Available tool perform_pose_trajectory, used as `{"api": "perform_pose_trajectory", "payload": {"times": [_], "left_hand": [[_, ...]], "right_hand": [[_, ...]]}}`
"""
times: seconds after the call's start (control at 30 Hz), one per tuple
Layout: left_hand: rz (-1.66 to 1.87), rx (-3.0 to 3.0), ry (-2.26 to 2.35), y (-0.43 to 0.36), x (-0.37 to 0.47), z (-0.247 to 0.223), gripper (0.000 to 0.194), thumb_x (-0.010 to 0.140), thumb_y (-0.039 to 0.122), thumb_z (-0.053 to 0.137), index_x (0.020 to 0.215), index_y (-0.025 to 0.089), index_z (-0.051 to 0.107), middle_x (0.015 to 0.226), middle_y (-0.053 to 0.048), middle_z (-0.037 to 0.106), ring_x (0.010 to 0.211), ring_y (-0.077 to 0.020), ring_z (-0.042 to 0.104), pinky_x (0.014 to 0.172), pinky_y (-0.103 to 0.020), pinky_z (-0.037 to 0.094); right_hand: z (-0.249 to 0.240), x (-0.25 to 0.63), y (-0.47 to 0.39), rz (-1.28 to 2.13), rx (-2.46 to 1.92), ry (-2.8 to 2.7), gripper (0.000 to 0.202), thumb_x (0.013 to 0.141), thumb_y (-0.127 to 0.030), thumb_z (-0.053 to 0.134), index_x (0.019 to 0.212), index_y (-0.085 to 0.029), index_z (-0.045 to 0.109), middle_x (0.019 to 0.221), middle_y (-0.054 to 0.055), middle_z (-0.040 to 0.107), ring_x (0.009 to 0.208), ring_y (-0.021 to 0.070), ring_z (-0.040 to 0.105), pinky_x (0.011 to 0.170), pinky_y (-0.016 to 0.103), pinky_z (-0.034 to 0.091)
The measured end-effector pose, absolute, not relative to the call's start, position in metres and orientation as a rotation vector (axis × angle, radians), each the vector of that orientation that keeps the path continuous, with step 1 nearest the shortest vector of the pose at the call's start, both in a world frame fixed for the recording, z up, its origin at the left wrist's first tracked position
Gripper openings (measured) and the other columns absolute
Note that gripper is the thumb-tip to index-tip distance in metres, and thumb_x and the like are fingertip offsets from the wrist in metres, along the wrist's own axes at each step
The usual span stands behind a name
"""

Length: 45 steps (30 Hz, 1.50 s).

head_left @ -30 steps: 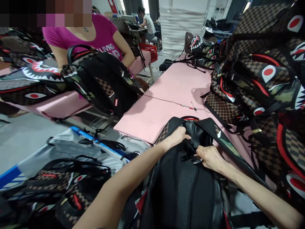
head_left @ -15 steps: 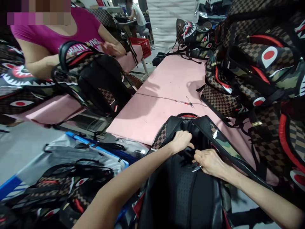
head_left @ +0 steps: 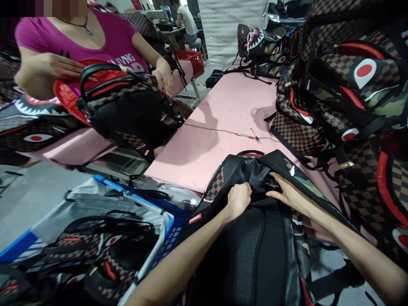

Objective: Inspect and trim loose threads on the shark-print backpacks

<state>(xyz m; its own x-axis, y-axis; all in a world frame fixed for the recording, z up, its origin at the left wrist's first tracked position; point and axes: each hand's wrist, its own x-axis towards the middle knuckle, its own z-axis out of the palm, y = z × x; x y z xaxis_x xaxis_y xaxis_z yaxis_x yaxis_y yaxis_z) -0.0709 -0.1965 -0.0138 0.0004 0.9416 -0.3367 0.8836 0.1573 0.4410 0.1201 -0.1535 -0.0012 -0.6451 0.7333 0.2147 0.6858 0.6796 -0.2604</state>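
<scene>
A black backpack [head_left: 248, 246] with checkered and camouflage trim lies back panel up in front of me, its top end on the pink table. My left hand [head_left: 239, 199] is closed on the black fabric at the upper part of the back panel. Opposite it, my right hand [head_left: 288, 193] touches the fabric with thumb and fingers apart. A small dark, shiny bit shows between those fingers; I cannot make out what it is. Shoulder straps [head_left: 302, 191] spread to both sides of the hands.
The pink table [head_left: 229, 102] bears a pen [head_left: 255, 135] and a thin cord. Checkered backpacks [head_left: 357, 80] are piled along the right. At lower left, a blue crate [head_left: 168, 229] holds more bags. Across from me, a person in a magenta shirt [head_left: 117, 38] handles another backpack [head_left: 134, 110].
My right hand has moved up and spread its fingers; the small snips seen at it before no longer show clearly. My left hand has come slightly down. The person opposite has opened their backpack's red-lined top.
</scene>
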Motion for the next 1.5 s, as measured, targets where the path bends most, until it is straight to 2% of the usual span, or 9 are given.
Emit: {"api": "perform_pose_trajectory", "payload": {"times": [0.17,0.43,0.53,0.7,0.83,1.13,1.33,1.4,1.5], "left_hand": [[0.216,1.696,1.873,-0.202,-0.069,-0.01,0.023,0.082,0.015,0.041,0.086,0.019,0.063,0.079,-0.007,0.068,0.076,-0.0201,0.064,0.066,-0.026,0.043],[0.302,1.685,1.877,-0.201,-0.069,-0.01,0.02,0.081,0.013,0.041,0.082,0.018,0.061,0.072,-0.006,0.065,0.068,-0.0189,0.062,0.062,-0.026,0.042],[0.567,1.827,1.783,-0.213,-0.073,-0.014,0.018,0.084,0.013,0.04,0.08,0.017,0.058,0.075,-0.004,0.065,0.068,-0.0156,0.061,0.065,-0.026,0.044],[1.1,2.346,1.415,-0.255,-0.081,-0.027,0.014,0.085,0.012,0.043,0.079,0.015,0.056,0.101,-0.011,0.063,0.093,-0.0198,0.058,0.083,-0.037,0.046],[1.156,2.433,1.333,-0.273,-0.082,-0.033,0.013,0.08,0.006,0.046,0.08,0.015,0.056,0.103,-0.013,0.063,0.098,-0.0221,0.058,0.088,-0.043,0.047],[1.22,2.284,1.311,-0.27,-0.082,-0.031,0.013,0.081,0.01,0.044,0.076,0.015,0.055,0.097,-0.012,0.065,0.093,-0.0208,0.06,0.088,-0.044,0.048],[1.251,2.238,1.266,-0.272,-0.083,-0.03,0.026,0.084,0.033,0.051,0.067,0.015,0.056,0.101,-0.014,0.064,0.098,-0.0248,0.058,0.088,-0.047,0.047],[1.239,2.237,1.281,-0.272,-0.083,-0.029,0.021,0.083,0.028,0.051,0.068,0.016,0.057,0.101,-0.014,0.064,0.097,-0.0241,0.059,0.088,-0.047,0.047],[1.222,2.246,1.296,-0.272,-0.082,-0.028,0.015,0.081,0.02,0.051,0.069,0.015,0.058,0.101,-0.013,0.065,0.096,-0.0232,0.059,0.089,-0.047,0.048]], "right_hand": [[0.009,0.104,-0.135,0.236,-1.044,-2.865,0.013,0.081,-0.021,0.055,0.093,-0.017,0.057,0.09,0.006,0.059,0.082,0.0196,0.052,0.072,0.03,0.036],[0.011,0.08,-0.127,0.196,-0.908,-3.063,0.007,0.079,-0.018,0.059,0.075,-0.017,0.064,0.081,0.005,0.059,0.079,0.0181,0.052,0.071,0.03,0.03],[0.01,0.085,-0.125,0.246,-1.011,-2.971,0.01,0.081,-0.02,0.058,0.077,-0.017,0.066,0.08,0.005,0.06,0.078,0.0174,0.052,0.07,0.029,0.031],[0.007,0.102,-0.12,0.427,-1.051,-2.834,0.014,0.079,-0.019,0.062,0.091,-0.016,0.068,0.082,0.004,0.061,0.078,0.0162,0.053,0.07,0.026,0.035],[0.009,0.101,-0.123,0.419,-0.976,-2.902,0.013,0.079,-0.022,0.063,0.09,-0.019,0.069,0.083,0.004,0.062,0.079,0.0166,0.053,0.07,0.028,0.033],[0.01,0.083,-0.126,0.329,-1.01,-3.013,0.009,0.08,-0.018,0.059,0.085,-0.017,0.067,0.086,0.006,0.061,0.082,0.0181,0.054,0.073,0.03,0.031],[0.005,0.09,-0.13,0.835,-1.2,-2.571,0.014,0.082,-0.023,0.058,0.093,-0.019,0.065,0.092,0.002,0.064,0.082,0.015,0.059,0.072,0.025,0.04],[0.008,0.092,-0.131,0.819,-1.212,-2.582,0.016,0.08,-0.023,0.06,0.094,-0.02,0.066,0.093,0.002,0.064,0.082,0.0155,0.059,0.072,0.026,0.041],[0.013,0.095,-0.129,0.59,-1.151,-2.792,0.016,0.078,-0.021,0.062,0.092,-0.019,0.069,0.086,0.004,0.064,0.081,0.0169,0.058,0.073,0.027,0.038]]}}
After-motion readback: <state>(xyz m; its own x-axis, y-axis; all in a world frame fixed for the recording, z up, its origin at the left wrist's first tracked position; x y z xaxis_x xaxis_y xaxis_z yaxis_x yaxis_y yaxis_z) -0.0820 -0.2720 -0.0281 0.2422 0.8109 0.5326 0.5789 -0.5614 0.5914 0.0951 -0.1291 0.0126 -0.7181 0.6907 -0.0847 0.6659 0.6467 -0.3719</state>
